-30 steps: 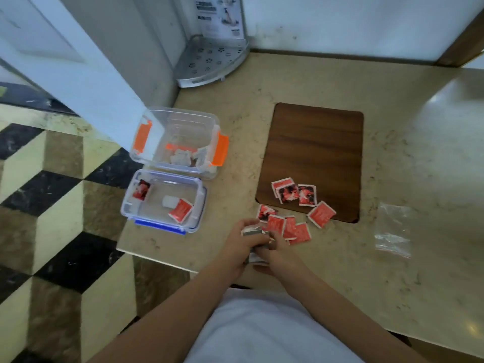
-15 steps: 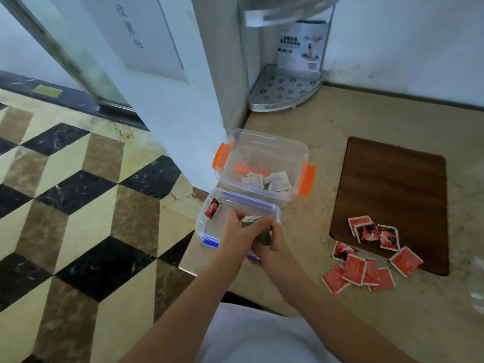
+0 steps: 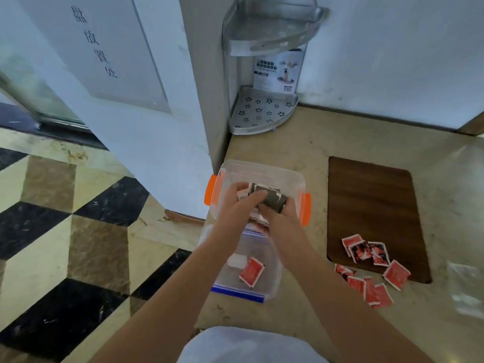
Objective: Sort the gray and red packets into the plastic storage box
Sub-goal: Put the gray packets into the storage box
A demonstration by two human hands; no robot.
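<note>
Head view: both hands, left hand (image 3: 235, 203) and right hand (image 3: 279, 218), pinch a stack of gray foil packets (image 3: 269, 199) over the clear orange-latched plastic box (image 3: 290, 179) at twelve o'clock. Loosened fingers could let packets slide out and scatter past the rim.

Both forearms are bare from elbow to wrist, the left hand (image 3: 235, 203) and right hand (image 3: 281, 221) carry no rings, watch or gloves, and a plain white garment (image 3: 248, 345) covers the torso below.
</note>
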